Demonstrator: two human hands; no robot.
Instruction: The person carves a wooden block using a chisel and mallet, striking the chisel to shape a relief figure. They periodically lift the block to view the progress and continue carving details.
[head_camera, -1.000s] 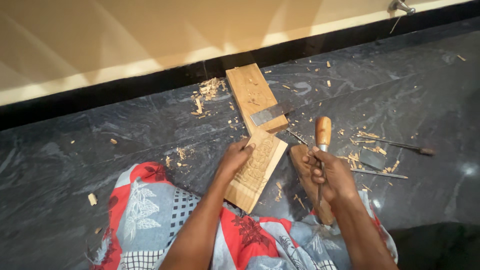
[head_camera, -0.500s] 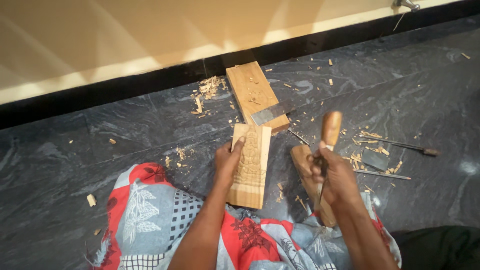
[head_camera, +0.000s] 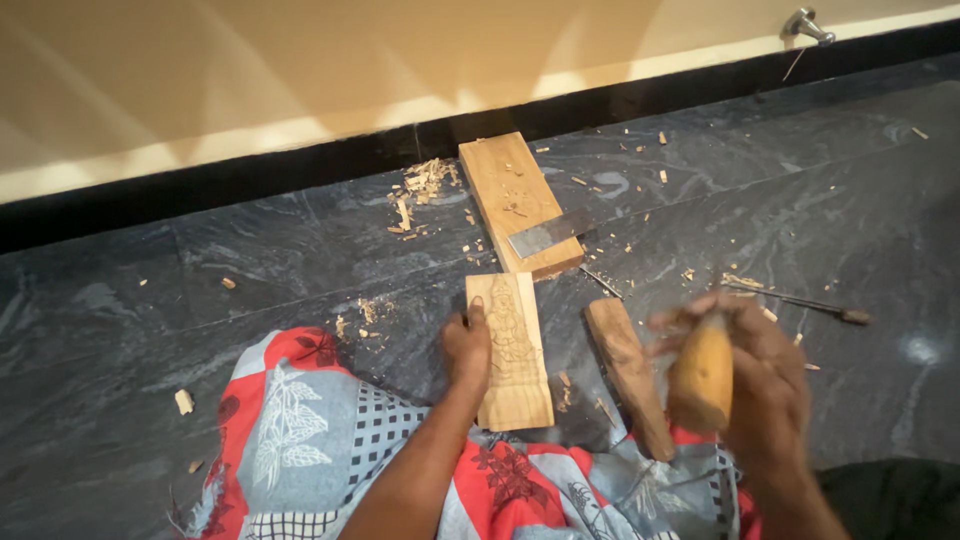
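My left hand (head_camera: 467, 352) rests on the left edge of a small carved wooden panel (head_camera: 512, 350), which lies flat and upright on the dark stone floor just ahead of my lap. My right hand (head_camera: 762, 372), blurred by motion, grips the rounded wooden handle of a carving tool (head_camera: 701, 378), raised to the right of the panel. A dark wooden mallet-like block (head_camera: 626, 372) lies on the floor between the panel and my right hand.
A larger wooden plank (head_camera: 512, 195) lies beyond the panel with a flat metal blade (head_camera: 545, 236) on it. Thin chisels (head_camera: 800, 301) lie at the right. Wood chips (head_camera: 425, 185) scatter near the black skirting. A patterned red and grey cloth (head_camera: 330, 440) covers my lap.
The carved panel has been turned from slanted to straight and laid flat under my left hand. My right hand has lifted the tool handle and swung it rightward, now blurred.
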